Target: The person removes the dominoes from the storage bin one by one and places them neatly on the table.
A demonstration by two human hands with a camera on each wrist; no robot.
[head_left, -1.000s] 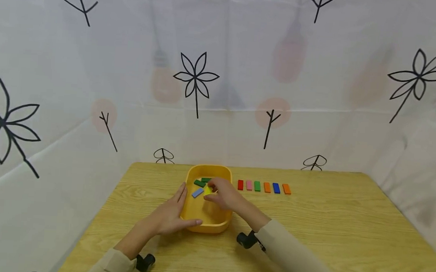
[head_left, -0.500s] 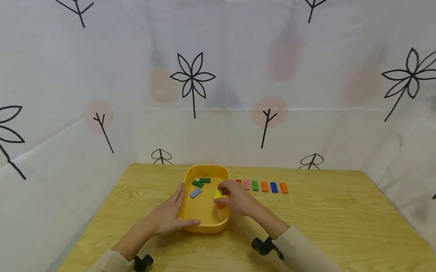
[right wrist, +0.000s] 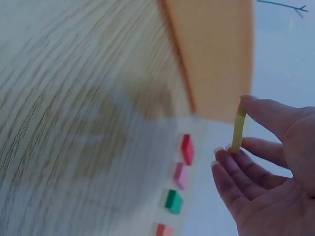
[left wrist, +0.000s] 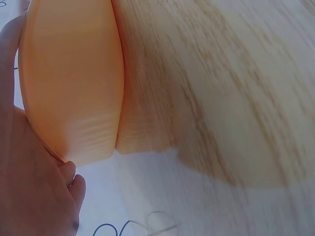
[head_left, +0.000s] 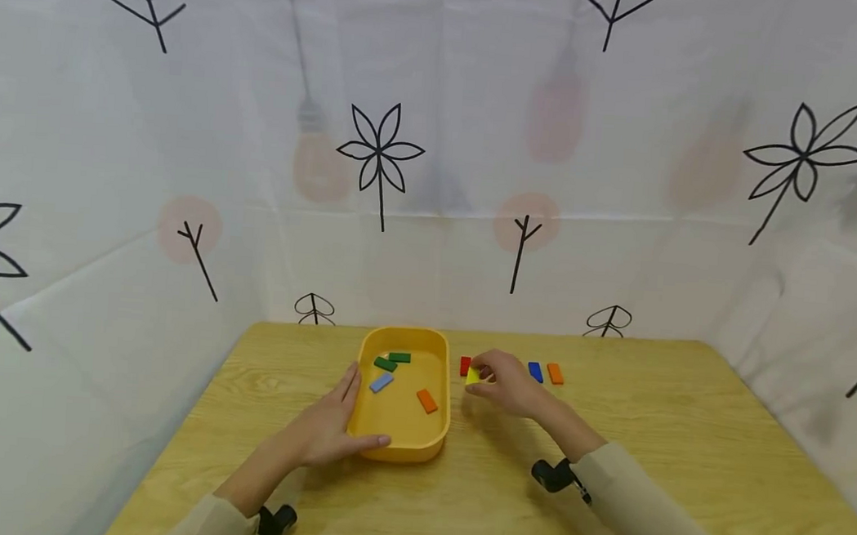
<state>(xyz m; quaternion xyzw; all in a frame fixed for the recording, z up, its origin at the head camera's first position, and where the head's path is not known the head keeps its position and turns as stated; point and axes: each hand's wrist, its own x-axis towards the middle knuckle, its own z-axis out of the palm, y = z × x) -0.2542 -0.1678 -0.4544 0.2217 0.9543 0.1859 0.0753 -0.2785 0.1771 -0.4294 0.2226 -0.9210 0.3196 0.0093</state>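
Note:
Between the thumb and fingertips of my right hand [head_left: 504,383] I pinch a thin yellow block [right wrist: 238,129], held upright in the air right of the yellow tray [head_left: 397,454]. In the head view this hand covers part of a row of coloured blocks. My left hand [head_left: 326,425] rests against the tray's left side, fingers extended along it and thumb laid over the near rim. Inside the tray lie two dark green blocks [head_left: 399,357], a light blue block [head_left: 381,382] and an orange block [head_left: 427,401].
On the wooden table [head_left: 646,444], the row right of the tray shows a red block [head_left: 465,366], a blue block [head_left: 536,372] and an orange one at its end. The right wrist view also shows a pink block [right wrist: 181,176] and a green block [right wrist: 173,202]. A patterned white cloth [head_left: 451,138] hangs behind.
My right hand has carried the yellow block from inside the tray rightward past its rim. The orange block in the tray has come into view. My left hand stays at the tray.

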